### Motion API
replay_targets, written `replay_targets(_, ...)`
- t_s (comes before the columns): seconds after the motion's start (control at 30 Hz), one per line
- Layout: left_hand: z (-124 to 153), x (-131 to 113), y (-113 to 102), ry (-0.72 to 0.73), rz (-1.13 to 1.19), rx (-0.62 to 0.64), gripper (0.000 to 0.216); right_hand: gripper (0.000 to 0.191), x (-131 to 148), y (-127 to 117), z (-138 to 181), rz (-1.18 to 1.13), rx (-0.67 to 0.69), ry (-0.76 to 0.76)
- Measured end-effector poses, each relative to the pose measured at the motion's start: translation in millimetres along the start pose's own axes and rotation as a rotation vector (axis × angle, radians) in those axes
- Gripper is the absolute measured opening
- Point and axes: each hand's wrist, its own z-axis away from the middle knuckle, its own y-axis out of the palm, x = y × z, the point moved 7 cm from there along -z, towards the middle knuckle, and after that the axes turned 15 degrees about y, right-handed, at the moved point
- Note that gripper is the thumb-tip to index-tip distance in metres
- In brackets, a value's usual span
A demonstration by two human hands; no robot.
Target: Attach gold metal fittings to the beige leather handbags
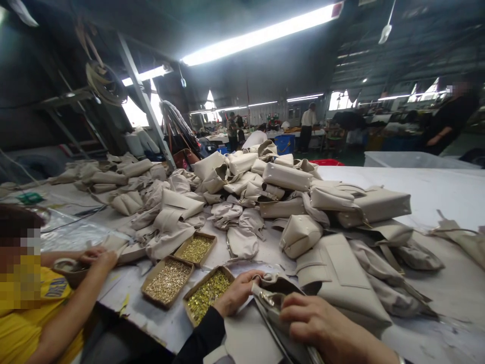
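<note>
The soft beige leather handbag (282, 308) lying at the table's (435, 192) near edge looks limp and light to us, best gripped by its stiffer rim, where our left hand (238, 293) and right hand (322, 326) pinch it.

Ahead of the left hand (237, 293) and right hand (322, 328), heaped cream bags (288, 202) block the table (435, 192). Three boxes of brass fittings (168, 280) crowd the left, a co-worker's hands (98, 257) beyond. Bare tabletop opens far right.
</note>
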Motion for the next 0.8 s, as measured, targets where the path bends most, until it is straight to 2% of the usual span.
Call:
replay_targets(0.17, 2.1, 1.9, -2.7, -0.008, -0.037, -0.009, 0.054, 0.021, -8.6, 3.3, 21.8, 0.06, -0.256, 0.085)
replay_targets(0.27, -0.4, -17.4, 0.6, -0.003, -0.154, 0.181, 0.051, 0.017, -8.5, 4.7, 23.4, 0.047, -0.297, 0.048)
replay_targets(0.33, 0.8, -36.9, -0.2, -0.052, -0.363, 0.344, 0.054, 0.015, -4.7, 7.8, 20.4, 0.078, -0.314, 0.03)
replay_targets(0.4, 5.0, -62.2, -7.7, -0.127, -0.654, 0.395, 0.06, 0.015, -2.0, 10.3, 17.2, 0.118, -0.36, 0.03)
replay_targets(0.47, 11.6, -96.7, -10.5, -0.129, -0.881, 0.287, 0.06, 0.016, -2.3, 12.5, 15.4, 0.139, -0.405, 0.035)
replay_targets(0.5, 16.3, -115.7, -4.5, -0.071, -0.922, 0.195, 0.055, 0.016, -3.1, 13.2, 15.3, 0.144, -0.428, 0.034)
replay_targets(0.57, 29.2, -146.8, 21.5, 0.118, -0.809, -0.019, 0.05, 0.018, -5.1, 13.6, 16.6, 0.149, -0.475, 0.022)
replay_targets(0.6, 36.2, -154.7, 40.0, 0.222, -0.675, -0.101, 0.05, 0.019, -5.9, 13.7, 17.4, 0.151, -0.492, 0.013)
replay_targets(0.63, 43.7, -158.4, 55.4, 0.329, -0.49, -0.234, 0.049, 0.02, -6.9, 13.7, 18.2, 0.151, -0.507, 0.009)
replay_targets(0.7, 54.6, -136.5, 77.9, 0.358, -0.074, -0.498, 0.045, 0.022, -9.1, 14.3, 19.0, 0.146, -0.517, 0.008)
replay_targets(0.8, 59.0, -76.5, 91.2, 0.237, 0.2, -0.786, 0.044, 0.026, -11.4, 16.0, 21.7, 0.146, -0.547, -0.011)
